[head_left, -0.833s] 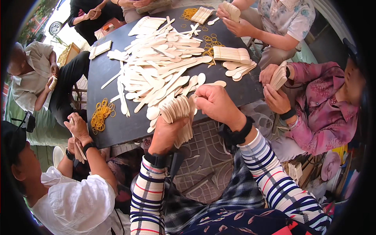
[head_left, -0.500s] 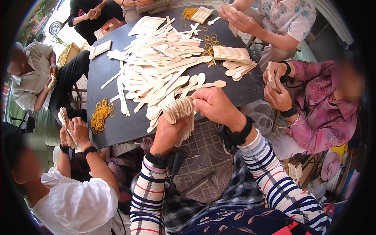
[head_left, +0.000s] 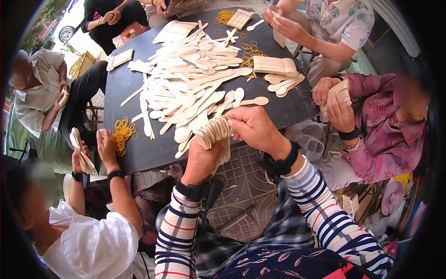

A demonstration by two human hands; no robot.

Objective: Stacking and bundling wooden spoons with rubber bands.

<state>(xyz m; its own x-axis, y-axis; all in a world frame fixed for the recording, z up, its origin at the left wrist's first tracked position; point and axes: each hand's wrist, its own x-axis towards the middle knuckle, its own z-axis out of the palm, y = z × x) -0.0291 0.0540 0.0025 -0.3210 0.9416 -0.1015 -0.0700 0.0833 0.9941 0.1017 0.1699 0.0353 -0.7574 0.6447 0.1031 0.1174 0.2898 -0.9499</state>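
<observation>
A curved stack of pale wooden spoons [head_left: 213,132] is gripped by my left hand [head_left: 200,162], bowl ends up and handles pointing down. My right hand [head_left: 256,131] is closed in a pinch at the right end of that stack; its fingertips partly hide what they press on. Both hands are over the near edge of the dark table [head_left: 292,109]. Just beyond them spreads a large heap of loose wooden spoons [head_left: 186,88], and one spoon [head_left: 255,101] lies right past my right knuckles.
Yellow rubber bands [head_left: 123,131] lie at the table's left corner, with more bands [head_left: 251,49] at the far right. A neat spoon bundle [head_left: 275,65] rests on the right side. Co-workers sit all around; a person's hand [head_left: 108,149] at left is near the bands.
My hands keep almost the same hold on the stack. At left, a co-worker's hand has moved off their spoons to the rubber bands. The co-worker at right has turned their bundle.
</observation>
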